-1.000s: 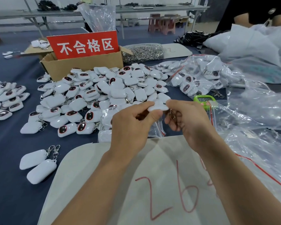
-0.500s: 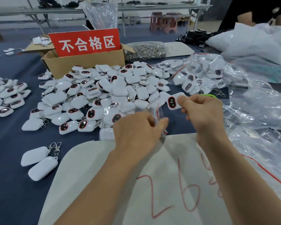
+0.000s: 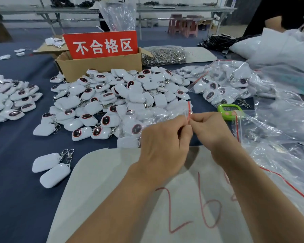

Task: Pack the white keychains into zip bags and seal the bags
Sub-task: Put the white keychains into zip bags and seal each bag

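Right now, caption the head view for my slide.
The left hand and right hand pinch the red zip strip of a clear bag beside a heap of white keychains on the blue table.

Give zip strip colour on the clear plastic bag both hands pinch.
Red zip strip, head view.

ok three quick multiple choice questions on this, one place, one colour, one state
1. Where is the green timer? A far left B just beyond the right hand C at the bottom edge
2. What colour is the seal strip on the zip bag? A blue B red C black
3. The left hand and right hand are: A both pinching the strip B lying flat C far apart
Answers: 1 B, it sits past the knuckles. 2 B, red line along the mouth. 3 A, fingertips meet on it.
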`<state>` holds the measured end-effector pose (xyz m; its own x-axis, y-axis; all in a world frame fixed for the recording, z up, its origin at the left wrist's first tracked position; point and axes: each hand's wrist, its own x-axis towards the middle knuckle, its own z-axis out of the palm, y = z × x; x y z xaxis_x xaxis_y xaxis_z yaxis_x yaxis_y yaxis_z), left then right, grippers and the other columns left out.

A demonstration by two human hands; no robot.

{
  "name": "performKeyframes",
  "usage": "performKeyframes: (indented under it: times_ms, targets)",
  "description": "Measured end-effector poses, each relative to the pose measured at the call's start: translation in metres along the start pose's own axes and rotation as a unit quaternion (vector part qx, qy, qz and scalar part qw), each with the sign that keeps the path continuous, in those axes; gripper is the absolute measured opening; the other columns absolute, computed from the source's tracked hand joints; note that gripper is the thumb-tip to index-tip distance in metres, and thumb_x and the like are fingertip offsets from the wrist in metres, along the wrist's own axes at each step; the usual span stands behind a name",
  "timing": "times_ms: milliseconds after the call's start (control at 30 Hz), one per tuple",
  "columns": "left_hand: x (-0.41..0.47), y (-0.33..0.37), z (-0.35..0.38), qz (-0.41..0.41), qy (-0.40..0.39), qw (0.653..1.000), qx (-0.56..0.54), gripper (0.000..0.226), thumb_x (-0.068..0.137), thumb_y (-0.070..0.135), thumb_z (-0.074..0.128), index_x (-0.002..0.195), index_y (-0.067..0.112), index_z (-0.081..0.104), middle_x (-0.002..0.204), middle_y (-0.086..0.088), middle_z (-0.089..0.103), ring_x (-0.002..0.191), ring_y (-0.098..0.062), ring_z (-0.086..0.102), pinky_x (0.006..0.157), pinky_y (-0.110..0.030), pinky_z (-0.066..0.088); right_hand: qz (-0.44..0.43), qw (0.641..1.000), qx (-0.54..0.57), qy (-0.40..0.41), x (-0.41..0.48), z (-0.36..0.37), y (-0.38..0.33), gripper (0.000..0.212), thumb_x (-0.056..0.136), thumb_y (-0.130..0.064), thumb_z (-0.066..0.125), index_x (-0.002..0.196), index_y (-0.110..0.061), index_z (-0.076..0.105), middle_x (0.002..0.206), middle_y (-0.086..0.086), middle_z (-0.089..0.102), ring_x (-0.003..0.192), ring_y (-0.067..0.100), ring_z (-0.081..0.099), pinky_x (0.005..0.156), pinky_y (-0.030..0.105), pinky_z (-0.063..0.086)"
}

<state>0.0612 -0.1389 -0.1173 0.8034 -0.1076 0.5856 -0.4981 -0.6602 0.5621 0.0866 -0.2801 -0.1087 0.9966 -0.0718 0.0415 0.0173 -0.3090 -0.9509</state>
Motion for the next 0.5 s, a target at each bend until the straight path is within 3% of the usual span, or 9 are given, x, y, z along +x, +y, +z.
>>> performKeyframes:
  times_ms: [67,133,200,267,333,367,433,500]
  targets:
    - [-0.002,0.002,0.0,0.029,0.014,0.999,-0.025,0.022,0.096,0.029,0.051,0.076,0.022,0.056,0.061,0.008,0.055,0.058,-0.014,0.049,0.062,-0.034,0.038,0.004,0.999,0.045,-0.006,-0.002,-0.001,-0.006,0.044,0.089,-0.024,0.07,0.052,-0.008,0.052,0.059,0.006,0.037,0.059,0.015,0.033,0.058,0.028,0.03]
    - [-0.003,0.002,0.002,0.042,0.021,0.997,-0.057,0.022,0.098,0.027,0.053,0.077,0.021,0.058,0.061,0.009,0.053,0.058,-0.011,0.045,0.06,-0.033,0.04,-0.002,0.993,0.102,0.054,-0.001,-0.006,-0.008,0.045,0.079,-0.029,0.072,0.046,-0.018,0.045,0.057,0.003,0.032,0.056,0.013,0.029,0.051,0.024,0.028]
    - [-0.004,0.001,0.003,0.047,0.009,0.996,-0.079,0.021,0.099,0.027,0.055,0.08,0.022,0.06,0.061,0.014,0.049,0.059,-0.005,0.044,0.059,-0.027,0.039,-0.03,0.986,0.144,0.077,0.0,-0.013,-0.006,0.034,0.082,-0.023,0.073,0.052,-0.016,0.059,0.056,0.0,0.041,0.055,0.011,0.036,0.053,0.021,0.033]
    - [-0.002,-0.001,0.003,0.038,-0.011,0.994,-0.101,0.021,0.102,0.035,0.052,0.089,0.027,0.065,0.067,0.017,0.057,0.064,0.001,0.051,0.063,-0.023,0.042,-0.018,0.984,0.176,-0.004,0.0,-0.015,-0.006,0.015,0.091,-0.012,0.068,0.08,-0.004,0.076,0.068,0.007,0.061,0.063,0.017,0.055,0.058,0.027,0.046]
    - [0.004,-0.007,0.0,-0.022,0.015,0.989,-0.148,0.026,0.102,0.042,0.048,0.09,0.032,0.069,0.08,0.012,0.07,0.072,-0.002,0.061,0.069,-0.027,0.049,0.014,0.981,0.182,-0.07,0.0,-0.011,-0.005,0.015,0.092,-0.001,0.065,0.093,-0.004,0.08,0.085,0.012,0.075,0.074,0.023,0.068,0.063,0.035,0.058]
    - [0.008,-0.011,-0.004,-0.072,0.053,0.979,-0.184,0.028,0.1,0.043,0.047,0.087,0.035,0.071,0.082,0.009,0.072,0.072,-0.004,0.062,0.068,-0.028,0.049,0.02,0.982,0.175,-0.064,0.0,-0.009,-0.004,0.023,0.089,0.006,0.065,0.092,-0.01,0.082,0.09,0.011,0.079,0.079,0.024,0.071,0.067,0.037,0.062]
    - [0.021,-0.026,-0.017,-0.177,0.146,0.939,-0.256,0.031,0.099,0.043,0.048,0.088,0.034,0.076,0.072,0.005,0.068,0.06,-0.006,0.055,0.059,-0.026,0.045,0.012,0.989,0.148,0.014,0.004,-0.009,0.0,0.044,0.081,0.018,0.065,0.084,-0.022,0.084,0.09,0.011,0.08,0.079,0.023,0.071,0.073,0.038,0.062]
    - [0.032,-0.044,-0.032,-0.274,0.227,0.886,-0.296,0.029,0.096,0.037,0.053,0.086,0.032,0.079,0.066,0.004,0.065,0.056,-0.009,0.047,0.055,-0.025,0.041,-0.009,0.984,0.14,0.107,0.007,-0.016,0.003,0.048,0.081,0.019,0.063,0.081,-0.025,0.082,0.088,0.017,0.078,0.071,0.023,0.064,0.067,0.038,0.054]
